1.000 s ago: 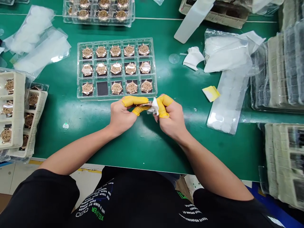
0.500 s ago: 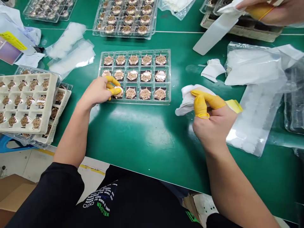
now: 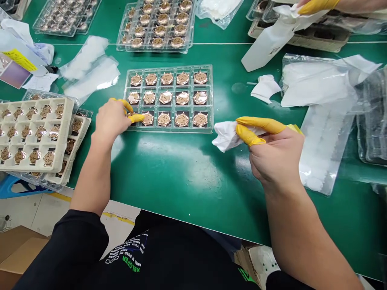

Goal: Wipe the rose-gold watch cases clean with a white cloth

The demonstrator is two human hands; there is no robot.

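Note:
At the front left corner of the clear watch tray (image 3: 169, 129), my left hand (image 3: 112, 117), in yellow finger cots, closes thumb and finger around a watch case (image 3: 131, 116) in its cell. That case is partly hidden by the fingers. The thumb tip lies close to the neighbouring watch case (image 3: 148, 118). Rose-gold cases lie back up in the tray's three rows. To the right of the tray, my right hand (image 3: 272, 143) pinches a folded white cloth (image 3: 226, 136) between yellow-covered fingers, above the green table.
Stacked cream trays (image 3: 65, 133) of watch cases stand at the left. More clear trays (image 3: 155, 50) sit behind. Plastic bags of white wipes (image 3: 320, 92) and a crumpled white cloth (image 3: 266, 88) lie at the right. Another person's hand (image 3: 320, 6) holds a white bottle (image 3: 269, 46) at the top right.
My left hand has shifted left from the second front-row case to the corner one. My right hand has brought the white cloth a little left, nearer the tray. The other person's bottle has turned.

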